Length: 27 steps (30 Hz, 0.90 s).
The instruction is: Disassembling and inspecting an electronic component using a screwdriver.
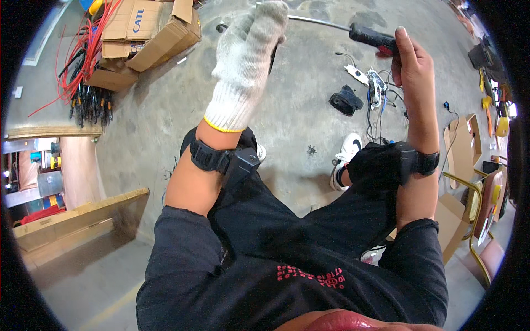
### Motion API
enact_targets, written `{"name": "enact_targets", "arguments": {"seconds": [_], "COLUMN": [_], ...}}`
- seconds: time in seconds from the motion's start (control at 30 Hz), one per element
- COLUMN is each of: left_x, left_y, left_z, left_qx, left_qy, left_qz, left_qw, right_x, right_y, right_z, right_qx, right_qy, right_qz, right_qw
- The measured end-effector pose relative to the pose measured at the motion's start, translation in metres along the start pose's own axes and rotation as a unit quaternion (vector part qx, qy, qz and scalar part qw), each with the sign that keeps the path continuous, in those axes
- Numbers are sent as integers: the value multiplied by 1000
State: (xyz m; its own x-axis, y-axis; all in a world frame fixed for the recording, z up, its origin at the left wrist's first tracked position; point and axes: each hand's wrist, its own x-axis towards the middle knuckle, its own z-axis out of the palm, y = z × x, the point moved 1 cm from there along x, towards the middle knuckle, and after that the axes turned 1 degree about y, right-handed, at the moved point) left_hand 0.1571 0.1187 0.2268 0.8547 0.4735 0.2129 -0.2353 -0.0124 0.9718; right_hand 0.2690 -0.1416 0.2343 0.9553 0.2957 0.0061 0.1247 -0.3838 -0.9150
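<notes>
Taking the black-handled tool as landmark, nearest is the person's one dark shirt, with red print, well below it; one pair of dark trousers comes next, also below. Two black wrist straps sit lower than the tool: the left strap down and to its left, the right strap down and to its right. The two hands are apart, with the tool's one metal shaft spanning the space between them. The bare right hand is clamped on its handle; the left hand, in one white knit glove with yellow edging, is at the shaft's far end, though whether its fingers are closed on it I cannot tell. On the concrete floor, one white shoe shows in good part below the tool, and a second only in part. Less far below the tool lies one black rounded object, just left of two white devices among cables too tangled to count. Well left of the tool are one open cardboard box and a bundle of red cables, uncountable.
</notes>
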Motion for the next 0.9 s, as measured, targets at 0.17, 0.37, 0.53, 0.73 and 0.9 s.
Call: {"name": "enact_targets", "arguments": {"seconds": [0.17, 0.37, 0.53, 0.73, 0.9], "left_x": [-4, 0, -2, -2, 4], "left_y": [-1, -4, -6, -6, -7], "left_z": [-2, 0, 4, 5, 4], "left_qx": [-65, -181, -162, -230, -241], "left_qy": [-23, -44, -47, 3, -9], "left_qz": [-53, -156, -175, -208, -231], "left_qw": [996, 970, 970, 951, 943], "right_x": [-3, -10, -8, -10, -12], "right_y": [3, 1, 3, -1, -5], "right_z": [17, 16, 9, 27, 14], "right_qx": [180, 198, 63, 225, 123], "right_qy": [81, 92, 117, 128, 92], "right_qz": [-100, -243, -14, -242, -147], "right_qw": [975, 945, 991, 935, 977]}}
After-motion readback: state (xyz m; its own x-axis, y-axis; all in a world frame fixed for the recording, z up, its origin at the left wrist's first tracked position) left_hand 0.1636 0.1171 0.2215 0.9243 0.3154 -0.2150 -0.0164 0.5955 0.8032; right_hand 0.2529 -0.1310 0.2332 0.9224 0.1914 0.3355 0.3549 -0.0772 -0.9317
